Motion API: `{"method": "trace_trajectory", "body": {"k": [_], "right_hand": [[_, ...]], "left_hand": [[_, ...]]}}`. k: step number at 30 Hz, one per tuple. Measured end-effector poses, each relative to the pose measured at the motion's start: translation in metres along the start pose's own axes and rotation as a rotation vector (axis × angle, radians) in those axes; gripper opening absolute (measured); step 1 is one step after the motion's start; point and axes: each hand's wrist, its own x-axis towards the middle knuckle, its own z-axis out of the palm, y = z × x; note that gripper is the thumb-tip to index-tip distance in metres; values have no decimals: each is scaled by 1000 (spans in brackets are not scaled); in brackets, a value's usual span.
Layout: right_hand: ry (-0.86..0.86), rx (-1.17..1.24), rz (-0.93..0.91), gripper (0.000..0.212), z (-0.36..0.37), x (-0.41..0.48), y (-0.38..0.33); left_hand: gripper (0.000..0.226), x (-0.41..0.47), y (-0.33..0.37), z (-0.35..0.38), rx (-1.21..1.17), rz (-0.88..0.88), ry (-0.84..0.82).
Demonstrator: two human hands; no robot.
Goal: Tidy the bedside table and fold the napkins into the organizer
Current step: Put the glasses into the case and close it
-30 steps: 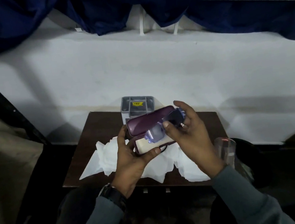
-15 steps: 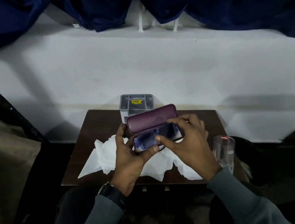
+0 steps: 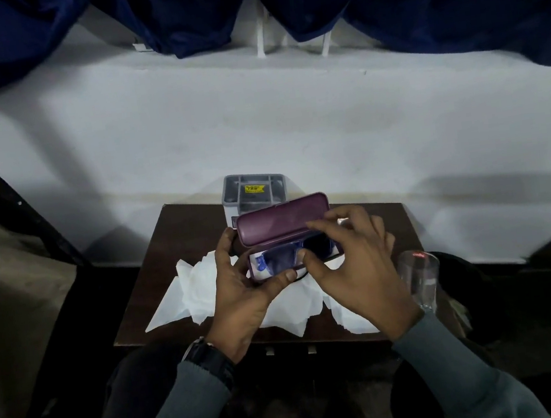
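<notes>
Holding one open case (image 3: 282, 220), left grip (image 3: 246, 294) wraps it; right grip (image 3: 356, 268) loose, thumb pressing one pair of glasses (image 3: 279, 258) inside.

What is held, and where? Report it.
Left hand grips the open purple hard glasses case by its left end; right hand touches the blue-framed glasses inside.

Case (image 3: 282, 218): held in the fingers (image 3: 229, 248) of the left hand (image 3: 245, 291), lid raised behind them.
Glasses (image 3: 281, 258): in the case, just before the right hand's (image 3: 353, 268) fingertips.
Napkins (image 3: 200, 286): on the table (image 3: 193, 225), beneath the fingers, spreading to both sides.
Organizer (image 3: 252, 176): on the table, behind the fingers and the lid.
Drinking glass (image 3: 419, 278): right of the right fingers, at the table's right edge.
</notes>
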Motion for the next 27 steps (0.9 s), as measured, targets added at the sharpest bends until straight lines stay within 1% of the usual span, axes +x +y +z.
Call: {"method": "trace_trajectory", "body": {"k": [2, 4, 13, 16, 18, 19, 21, 23, 24, 25, 27], "right_hand": [[-12, -74, -165, 32, -1, 1, -1], [-22, -116, -231, 27, 0, 3, -2], [-29, -129, -167, 28, 2, 2, -6], [43, 33, -100, 34, -11, 15, -6], [46, 148, -72, 36, -21, 32, -1], [12, 156, -76, 37, -25, 41, 3], [-120, 188, -45, 37, -28, 55, 12], [-264, 338, 85, 41, -26, 63, 18], [-309, 419, 145, 43, -24, 64, 20], [-330, 482, 181, 39, -21, 63, 22], [-305, 590, 217, 26, -16, 57, 25]], "left_hand": [[104, 1, -1, -1, -1, 6, -5], [103, 1, -2, -1, 4, 23, -12], [106, 2, -6, -3, -58, 22, -32], [108, 4, -6, -7, -76, 11, -56], [109, 5, -6, -10, -78, -10, -82], [109, 6, -6, -12, -82, -24, -98], [107, 6, -6, -15, -98, -53, -138], [104, 5, -7, -18, -107, -72, -158], [104, 5, -8, -18, -105, -76, -154], [103, 5, -8, -19, -102, -80, -145], [103, 5, -10, -20, -105, -97, -123]]}}
